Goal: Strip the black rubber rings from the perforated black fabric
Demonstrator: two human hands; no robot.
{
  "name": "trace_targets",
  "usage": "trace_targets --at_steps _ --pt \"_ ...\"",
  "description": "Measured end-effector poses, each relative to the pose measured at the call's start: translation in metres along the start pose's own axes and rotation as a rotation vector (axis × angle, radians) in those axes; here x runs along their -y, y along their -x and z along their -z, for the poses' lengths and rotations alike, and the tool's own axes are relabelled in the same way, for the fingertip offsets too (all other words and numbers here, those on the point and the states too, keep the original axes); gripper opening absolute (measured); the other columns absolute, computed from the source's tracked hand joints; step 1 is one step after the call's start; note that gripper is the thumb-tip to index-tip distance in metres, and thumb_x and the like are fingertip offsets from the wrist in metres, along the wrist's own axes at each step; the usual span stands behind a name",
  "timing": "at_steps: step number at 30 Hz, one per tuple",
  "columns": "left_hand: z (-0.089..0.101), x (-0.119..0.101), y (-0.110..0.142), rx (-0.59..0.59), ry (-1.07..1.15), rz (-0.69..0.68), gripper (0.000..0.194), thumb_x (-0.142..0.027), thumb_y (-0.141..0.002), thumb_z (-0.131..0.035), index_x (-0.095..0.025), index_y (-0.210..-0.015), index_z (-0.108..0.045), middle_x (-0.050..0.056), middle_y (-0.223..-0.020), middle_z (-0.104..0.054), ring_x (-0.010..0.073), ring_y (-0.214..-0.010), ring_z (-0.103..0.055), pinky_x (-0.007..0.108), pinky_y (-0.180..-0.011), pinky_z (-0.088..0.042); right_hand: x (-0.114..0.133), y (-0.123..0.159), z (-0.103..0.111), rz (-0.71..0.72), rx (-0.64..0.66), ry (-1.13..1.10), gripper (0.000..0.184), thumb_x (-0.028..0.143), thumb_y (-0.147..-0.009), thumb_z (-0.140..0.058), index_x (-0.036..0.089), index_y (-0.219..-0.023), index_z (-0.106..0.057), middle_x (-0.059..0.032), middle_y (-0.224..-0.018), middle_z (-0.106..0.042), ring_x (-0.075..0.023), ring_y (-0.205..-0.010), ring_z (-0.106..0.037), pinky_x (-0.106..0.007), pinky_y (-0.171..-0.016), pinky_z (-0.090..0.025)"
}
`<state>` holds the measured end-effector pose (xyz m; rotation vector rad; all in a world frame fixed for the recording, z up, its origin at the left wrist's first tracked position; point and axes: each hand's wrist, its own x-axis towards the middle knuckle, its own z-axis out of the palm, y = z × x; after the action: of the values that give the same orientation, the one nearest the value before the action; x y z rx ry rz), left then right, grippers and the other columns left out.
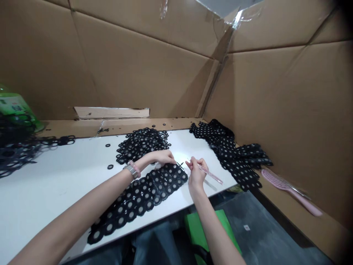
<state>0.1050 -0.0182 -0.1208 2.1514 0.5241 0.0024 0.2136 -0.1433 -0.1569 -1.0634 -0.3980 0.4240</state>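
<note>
Strip of black fabric-like rings [149, 187], likely light, floppy, best held by its edge, is pinched in left hand [164, 157]; right hand [197, 173] grips slender pink plastic-looking stick [213, 176].

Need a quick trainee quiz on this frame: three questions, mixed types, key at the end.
1. What does the right hand hold?
A) a black ring
B) a slim clear-pink pen-like tool
C) a green plastic bottle

2. True or false: the left hand is at the end of the flat black strip of joined rings that is nearer the right hand.

3. Fill in: on the brown cardboard surface to the right of the white tabletop lies a pink plastic ____.

Key: 1 B; 2 true; 3 hairbrush.
</note>
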Motion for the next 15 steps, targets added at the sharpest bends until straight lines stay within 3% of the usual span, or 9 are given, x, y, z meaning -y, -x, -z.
trace_targets --at_steps 5,10,13,15 --pt "0.007 -0.052 0.013 -0.028 -0.152 -0.092 0.015 -0.022 -0.064 -0.056 -0.013 -0.054 -0.061 -0.004 -0.045 -0.049 0.0080 -0.046 -0.039 0.020 -0.048 -0.029 0.045 0.005 0.018 0.103 -0.092 -0.108 0.034 0.025 -0.067 -0.064 0.020 -0.059 -0.031 0.0119 -0.047 -0.034 -0.0026 -0.039 -0.036 -0.025 -0.062 -0.053" --pt "0.016 -0.148 0.051 -0.219 -0.284 -0.261 0.023 -0.025 -0.075 -0.049 -0.011 -0.060 -0.060 -0.004 -0.050 -0.045 0.0064 -0.047 -0.037 0.021 -0.049 -0.027 0.130 0.028 0.032 0.297 -0.162 -0.307 0.031 0.014 -0.068 -0.060 0.019 -0.056 -0.032 0.0111 -0.044 -0.030 -0.0029 -0.040 -0.032 -0.017 -0.057 -0.050" --pt "0.021 -0.206 0.078 -0.340 -0.171 -0.332 0.026 -0.024 -0.079 -0.047 -0.009 -0.060 -0.058 -0.004 -0.049 -0.038 0.0041 -0.045 -0.032 0.021 -0.047 -0.024 0.184 0.046 0.033 0.421 -0.151 -0.363 0.029 0.011 -0.067 -0.056 0.018 -0.052 -0.033 0.0088 -0.048 -0.031 -0.0031 -0.039 -0.027 -0.013 -0.046 -0.044" --pt "0.022 -0.231 0.092 -0.400 0.025 -0.347 0.027 -0.023 -0.080 -0.046 -0.009 -0.060 -0.056 -0.004 -0.050 -0.038 0.0035 -0.046 -0.034 0.020 -0.048 -0.027 0.214 0.055 0.031 0.469 -0.132 -0.390 0.027 0.012 -0.069 -0.052 0.019 -0.050 -0.035 0.0079 -0.049 -0.028 -0.0046 -0.038 -0.023 -0.014 -0.042 -0.043"
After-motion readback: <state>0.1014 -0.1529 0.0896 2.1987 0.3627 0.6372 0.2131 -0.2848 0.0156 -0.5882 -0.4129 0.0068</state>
